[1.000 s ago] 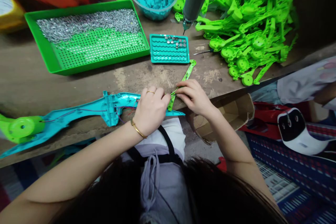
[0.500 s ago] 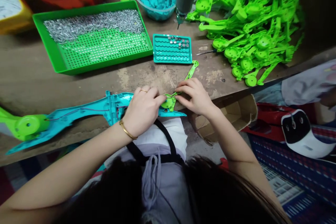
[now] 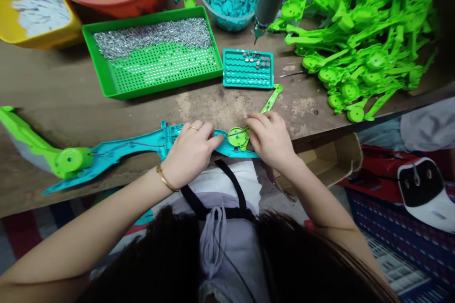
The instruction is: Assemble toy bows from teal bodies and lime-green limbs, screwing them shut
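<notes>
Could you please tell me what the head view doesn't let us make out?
Head view:
Blue plastic frame: a stretch hidden by the left hand.
Slender green piece: partly hidden by the right hand.
Orange tub: cut off by the top edge.
Silver pieces: too small to identify.

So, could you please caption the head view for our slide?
Left hand over long blue plastic frame, right hand at slim green plastic arm.

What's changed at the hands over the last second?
The left hand has moved left along the blue frame, uncovering the round end of the green piece; a dark strand now shows across it. The right hand stays at the green piece. Green tray and turquoise tray stay put.
</notes>
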The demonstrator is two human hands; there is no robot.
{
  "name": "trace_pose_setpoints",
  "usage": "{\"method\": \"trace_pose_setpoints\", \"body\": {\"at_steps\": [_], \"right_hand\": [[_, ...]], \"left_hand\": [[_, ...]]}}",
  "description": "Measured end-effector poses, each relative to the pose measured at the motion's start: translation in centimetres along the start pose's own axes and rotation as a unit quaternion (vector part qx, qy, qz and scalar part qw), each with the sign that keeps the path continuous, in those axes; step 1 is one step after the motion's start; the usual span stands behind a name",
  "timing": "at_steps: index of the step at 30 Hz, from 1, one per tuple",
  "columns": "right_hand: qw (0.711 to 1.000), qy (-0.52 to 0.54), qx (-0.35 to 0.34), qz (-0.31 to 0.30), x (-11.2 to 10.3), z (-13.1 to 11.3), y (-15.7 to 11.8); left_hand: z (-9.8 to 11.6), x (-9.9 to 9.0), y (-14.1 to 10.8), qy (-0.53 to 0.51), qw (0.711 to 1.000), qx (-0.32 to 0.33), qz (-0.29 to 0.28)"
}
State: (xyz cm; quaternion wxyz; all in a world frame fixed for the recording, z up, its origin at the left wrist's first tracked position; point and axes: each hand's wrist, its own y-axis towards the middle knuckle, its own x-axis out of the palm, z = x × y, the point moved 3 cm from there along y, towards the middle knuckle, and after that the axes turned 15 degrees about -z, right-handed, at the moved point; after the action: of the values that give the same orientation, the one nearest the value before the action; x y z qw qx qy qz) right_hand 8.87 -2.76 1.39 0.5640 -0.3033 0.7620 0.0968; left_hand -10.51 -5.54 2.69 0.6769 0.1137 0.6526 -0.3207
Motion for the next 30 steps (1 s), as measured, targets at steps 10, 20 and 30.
{"method": "trace_pose_setpoints", "body": {"at_steps": [10, 20, 30], "right_hand": [[0.997, -0.053, -0.051, 0.011, 0.9, -2.6, 0.5], [0.998, -0.016, -0.066, -0.003, 1.3, -4.8, 1.1], [0.998, 0.018, -0.059, 0.005, 2.9, -5.0, 2.0]], "left_hand": [[-1.7, -0.4, -0.3, -0.045, 0.999, -0.004, -0.003], [-3.1, -0.7, -0.4, -0.045, 0.998, 0.044, -0.009], [-4.9, -0.4, 1.9, -0.063, 0.985, 0.142, -0.081]]}}
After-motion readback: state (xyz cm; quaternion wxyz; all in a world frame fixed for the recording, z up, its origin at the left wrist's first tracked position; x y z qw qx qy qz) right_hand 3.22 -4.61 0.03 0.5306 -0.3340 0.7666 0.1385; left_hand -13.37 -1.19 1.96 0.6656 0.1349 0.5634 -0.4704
